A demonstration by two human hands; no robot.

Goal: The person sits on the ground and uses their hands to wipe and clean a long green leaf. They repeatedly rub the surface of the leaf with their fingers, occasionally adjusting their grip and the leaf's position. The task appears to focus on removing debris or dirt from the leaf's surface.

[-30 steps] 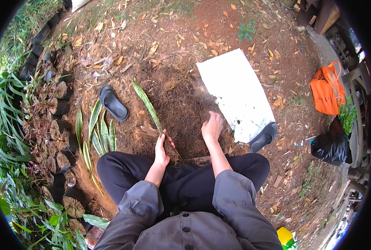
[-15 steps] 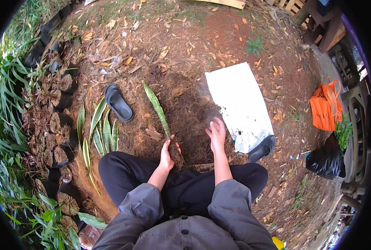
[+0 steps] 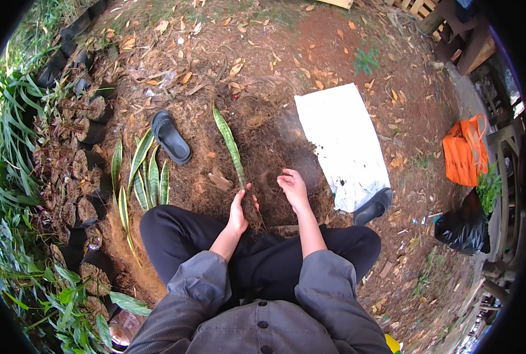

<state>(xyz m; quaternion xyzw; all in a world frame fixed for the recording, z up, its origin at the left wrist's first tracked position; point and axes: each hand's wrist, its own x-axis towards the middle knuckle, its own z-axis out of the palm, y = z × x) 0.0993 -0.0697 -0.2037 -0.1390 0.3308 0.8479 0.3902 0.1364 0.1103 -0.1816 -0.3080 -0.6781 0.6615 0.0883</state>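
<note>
My left hand point(image 3: 237, 211) is closed round the base of a snake plant point(image 3: 230, 141), whose single green mottled leaf points up and away from me. Fibrous brown roots point(image 3: 254, 218) hang by the fingers of that hand. To its right, my right hand point(image 3: 293, 190) hovers over the fibrous soil heap point(image 3: 274, 141), fingers half bent and slightly apart, with nothing visible in them. Left of my knee lie several cut snake plant leaves point(image 3: 148, 177) with yellow edges.
A black slide sandal point(image 3: 171, 138) lies beyond the leaves; another sandal point(image 3: 373, 206) rests on the near end of a soil-specked white sack point(image 3: 342, 141). Potted plants point(image 3: 90, 131) line the left. An orange bag point(image 3: 464, 152) and a black plastic bag point(image 3: 464, 227) stand right.
My right hand has moved left toward the snake plant, and its fingers have bent inward. My left hand keeps its hold on the plant, nearly in place.
</note>
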